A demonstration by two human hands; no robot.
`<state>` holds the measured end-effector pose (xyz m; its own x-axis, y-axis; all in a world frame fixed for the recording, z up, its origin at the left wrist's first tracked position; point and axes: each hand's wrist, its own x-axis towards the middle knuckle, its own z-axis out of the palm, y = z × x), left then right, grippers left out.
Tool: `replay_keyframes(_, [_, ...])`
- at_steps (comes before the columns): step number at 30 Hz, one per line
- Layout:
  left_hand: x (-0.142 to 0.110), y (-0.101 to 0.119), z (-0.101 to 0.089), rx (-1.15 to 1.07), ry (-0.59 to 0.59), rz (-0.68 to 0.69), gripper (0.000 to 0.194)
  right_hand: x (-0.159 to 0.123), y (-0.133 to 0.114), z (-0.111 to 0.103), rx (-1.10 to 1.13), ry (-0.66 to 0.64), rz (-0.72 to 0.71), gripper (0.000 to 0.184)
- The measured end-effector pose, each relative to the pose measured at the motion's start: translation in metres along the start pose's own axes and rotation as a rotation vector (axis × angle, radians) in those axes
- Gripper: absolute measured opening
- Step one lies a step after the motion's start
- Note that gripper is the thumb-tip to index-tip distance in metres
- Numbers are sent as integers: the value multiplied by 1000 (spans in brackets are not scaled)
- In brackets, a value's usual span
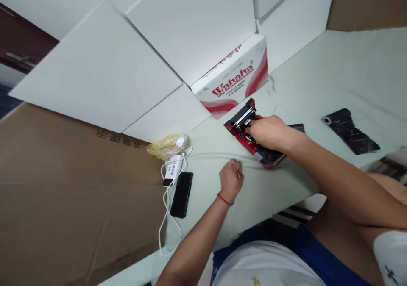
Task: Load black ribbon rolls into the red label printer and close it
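A red and black device (241, 117) that looks like a small printer lies on the table with its hinged lid up, showing a metal roller and a red inner bay. My right hand (269, 131) reaches into this bay from the right, fingers curled, their tips partly hidden inside. Whatever they pinch there, if anything, cannot be made out. Left of the device, my left hand (231, 178) rests on the tabletop as a loose fist, with nothing visible in it. Part of a dark flat thing (299, 127) shows behind my right wrist.
A Wahaha water carton (233, 80) stands behind the device against white panels. To the right lies a partly unrolled black marbled roll (351, 131). At left are a black phone (182, 195), a white cable (164, 229), a small white box (173, 167) and crumpled yellowish plastic (168, 146).
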<state>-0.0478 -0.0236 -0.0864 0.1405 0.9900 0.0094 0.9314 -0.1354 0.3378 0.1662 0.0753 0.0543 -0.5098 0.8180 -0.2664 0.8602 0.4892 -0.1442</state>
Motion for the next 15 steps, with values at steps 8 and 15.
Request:
replay_keyframes(8, [1,0,1,-51,5,-9,27,19,0,6,41,-65,42,50])
replay_keyframes(15, [-1,-8,7,-255,131,39,27,17,14,10,125,-21,-115,55])
